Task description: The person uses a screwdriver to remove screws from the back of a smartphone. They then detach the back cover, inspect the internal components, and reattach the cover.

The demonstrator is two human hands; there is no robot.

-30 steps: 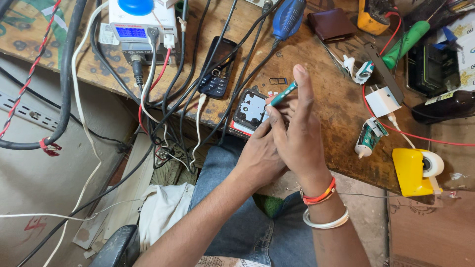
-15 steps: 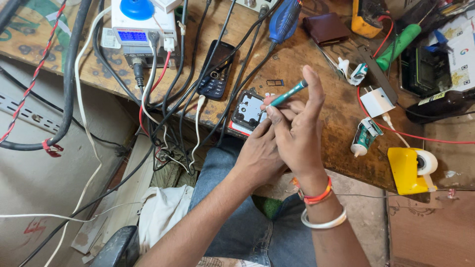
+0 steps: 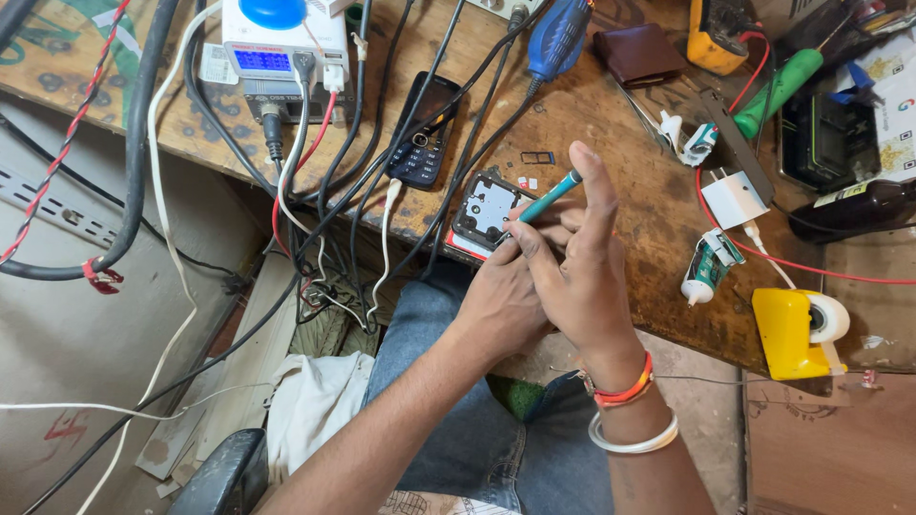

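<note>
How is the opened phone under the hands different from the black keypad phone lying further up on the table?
The opened phone has its back cover off, so its inner plate shows; the black keypad phone is closed, keypad up. The left hand steadies the opened phone while the right hand points a teal screwdriver at it; nothing touches the keypad phone. The opened phone sits at the table edge, the keypad phone among cables. Both lie flat on the wooden table.

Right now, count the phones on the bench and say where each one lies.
2. An opened phone with its back off sits at the bench edge under both hands; a black keypad phone lies up-left of it among cables. Others may be hidden under clutter.
</note>
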